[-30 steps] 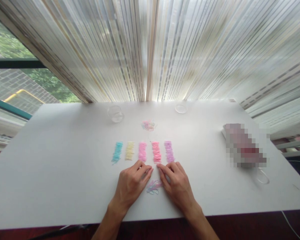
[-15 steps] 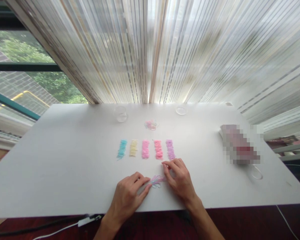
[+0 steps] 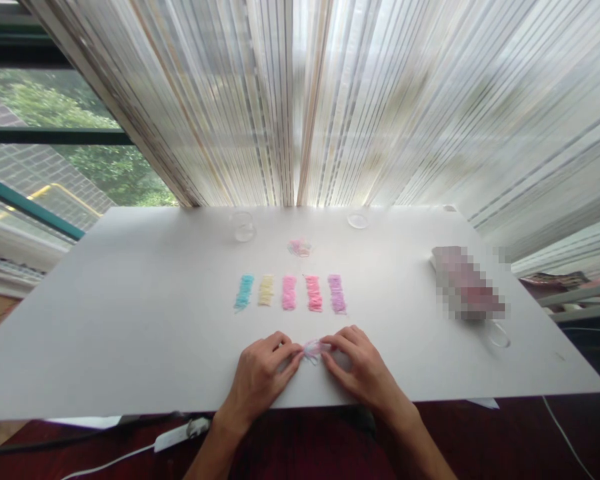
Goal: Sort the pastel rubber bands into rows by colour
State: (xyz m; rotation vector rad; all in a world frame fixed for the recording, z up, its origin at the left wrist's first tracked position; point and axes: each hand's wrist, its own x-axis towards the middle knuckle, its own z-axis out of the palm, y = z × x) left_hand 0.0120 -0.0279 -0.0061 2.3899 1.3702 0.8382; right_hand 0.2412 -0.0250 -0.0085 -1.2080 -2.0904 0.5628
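A small bunch of pastel loops (image 3: 312, 349), pink, purple and pale blue, lies near the table's front edge between my hands. My left hand (image 3: 269, 367) pinches the bunch's left side with thumb and fingertips. At its right side, my right hand (image 3: 357, 361) has thumb and fingers closed on the loops. Beyond my hands lie separate strips of loops: blue (image 3: 245, 292), yellow (image 3: 267, 291), pink (image 3: 289, 293), coral (image 3: 313, 293) and purple (image 3: 337, 293). A loose mixed pile (image 3: 300, 248) sits behind them.
At the back of the white table (image 3: 130, 320) stand a clear round container (image 3: 243, 228) and a clear lid (image 3: 357, 221). A blurred-out object (image 3: 467, 283) with a white strap lies at the right. Striped curtains (image 3: 300, 100) hang behind the table.
My right hand has come down from near the purple strip to the bunch's right side. The bunch looks more gathered between my fingertips. The view has shifted slightly.
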